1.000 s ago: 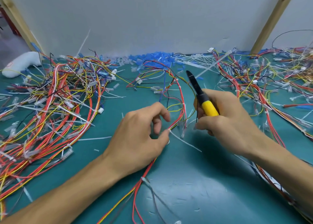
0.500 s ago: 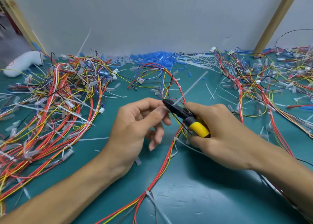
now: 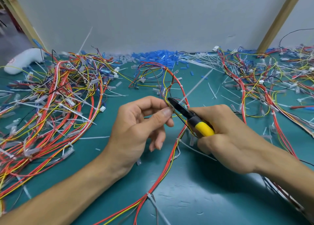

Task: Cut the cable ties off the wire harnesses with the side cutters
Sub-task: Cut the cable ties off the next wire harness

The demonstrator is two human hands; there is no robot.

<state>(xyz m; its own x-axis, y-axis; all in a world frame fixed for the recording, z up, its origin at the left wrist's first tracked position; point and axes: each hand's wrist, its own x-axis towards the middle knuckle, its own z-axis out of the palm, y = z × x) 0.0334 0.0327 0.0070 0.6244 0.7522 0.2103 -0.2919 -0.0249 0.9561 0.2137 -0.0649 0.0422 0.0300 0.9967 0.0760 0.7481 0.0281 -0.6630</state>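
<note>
Left hand [image 3: 136, 127]: thumb and forefinger pinch the wire harness [image 3: 169, 161], a red-and-yellow bundle, with the other fingers loosely curled beneath. Right hand [image 3: 229, 139]: closed around the yellow handles of the side cutters [image 3: 190, 116]. The black nose points across at the left thumb tip and meets the bundle right at the pinch. Whether the blades are open or already closed, cannot tell. A white cable tie [image 3: 197, 85] has its tail slanting up and away from the cutter nose, beyond the right knuckles. From the pinch the harness loops away past both hands, then drops between the wrists toward the person, lying on the green mat [image 3: 212, 199]. A second tie [image 3: 149, 195] binds it near the left forearm. Outboard of the left hand is a large harness pile [image 3: 51, 105]. Outboard of the right hand is another tangle [image 3: 263, 82]. Far beyond the fingertips, blue sleeve bits [image 3: 158, 56] are heaped against the wall.
</note>
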